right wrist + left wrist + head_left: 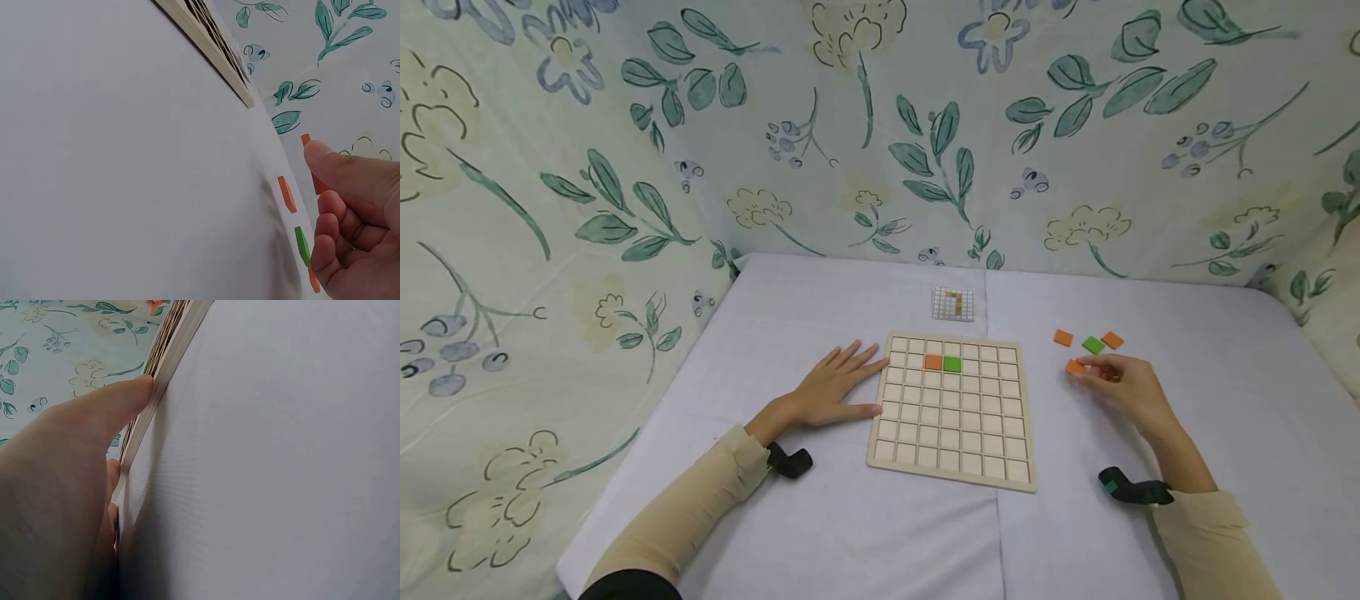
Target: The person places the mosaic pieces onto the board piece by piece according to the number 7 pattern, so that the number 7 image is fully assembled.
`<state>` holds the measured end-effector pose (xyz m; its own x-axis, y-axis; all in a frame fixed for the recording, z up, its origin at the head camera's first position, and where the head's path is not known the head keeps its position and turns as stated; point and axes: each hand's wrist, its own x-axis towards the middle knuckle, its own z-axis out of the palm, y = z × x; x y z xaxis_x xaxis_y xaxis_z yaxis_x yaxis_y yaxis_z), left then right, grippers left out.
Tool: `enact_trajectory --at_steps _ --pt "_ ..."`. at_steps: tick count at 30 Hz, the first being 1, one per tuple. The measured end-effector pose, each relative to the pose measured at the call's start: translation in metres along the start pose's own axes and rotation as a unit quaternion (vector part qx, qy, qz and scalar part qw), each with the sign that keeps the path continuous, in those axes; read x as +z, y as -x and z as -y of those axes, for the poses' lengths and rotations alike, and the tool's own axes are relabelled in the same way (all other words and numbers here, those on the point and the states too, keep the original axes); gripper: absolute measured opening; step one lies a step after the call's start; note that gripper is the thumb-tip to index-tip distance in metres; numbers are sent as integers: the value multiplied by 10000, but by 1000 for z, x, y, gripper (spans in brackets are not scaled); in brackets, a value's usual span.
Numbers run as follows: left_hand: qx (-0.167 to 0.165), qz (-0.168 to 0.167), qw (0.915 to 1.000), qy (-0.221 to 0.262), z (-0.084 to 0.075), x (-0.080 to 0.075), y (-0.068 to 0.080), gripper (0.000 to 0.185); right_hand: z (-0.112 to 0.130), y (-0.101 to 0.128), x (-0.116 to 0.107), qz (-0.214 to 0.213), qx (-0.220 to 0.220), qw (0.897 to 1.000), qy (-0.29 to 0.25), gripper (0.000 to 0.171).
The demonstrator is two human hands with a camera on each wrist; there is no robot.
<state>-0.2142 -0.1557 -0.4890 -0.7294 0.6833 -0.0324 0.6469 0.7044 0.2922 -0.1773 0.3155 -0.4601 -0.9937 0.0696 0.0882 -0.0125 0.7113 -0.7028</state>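
A wooden grid board (951,477) lies on the white cloth, with an orange square tile (933,362) and a green square tile (952,364) side by side in its second row. My left hand (831,387) rests flat with fingers spread, thumb and fingertips touching the board's left edge. To the right of the board, my right hand (1120,385) pinches an orange tile (1075,367) between thumb and fingers. In the right wrist view that tile (317,181) is held off the cloth, partly hidden by the thumb.
Beyond my right hand lie a loose orange tile (1063,337), a green tile (1093,345) and another orange tile (1112,340). A small printed pattern card (952,304) lies behind the board. Floral fabric (865,167) hangs behind the table.
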Motion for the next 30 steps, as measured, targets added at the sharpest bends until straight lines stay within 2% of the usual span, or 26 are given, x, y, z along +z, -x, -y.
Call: enact_trajectory --at_steps 18,30 --pt "-39 -5 10000 7 1 0 1 84 26 -10 18 300 -455 9979 -363 36" --pt "-25 25 10000 -20 1 -1 0 83 42 -19 36 643 -661 9940 -582 34"
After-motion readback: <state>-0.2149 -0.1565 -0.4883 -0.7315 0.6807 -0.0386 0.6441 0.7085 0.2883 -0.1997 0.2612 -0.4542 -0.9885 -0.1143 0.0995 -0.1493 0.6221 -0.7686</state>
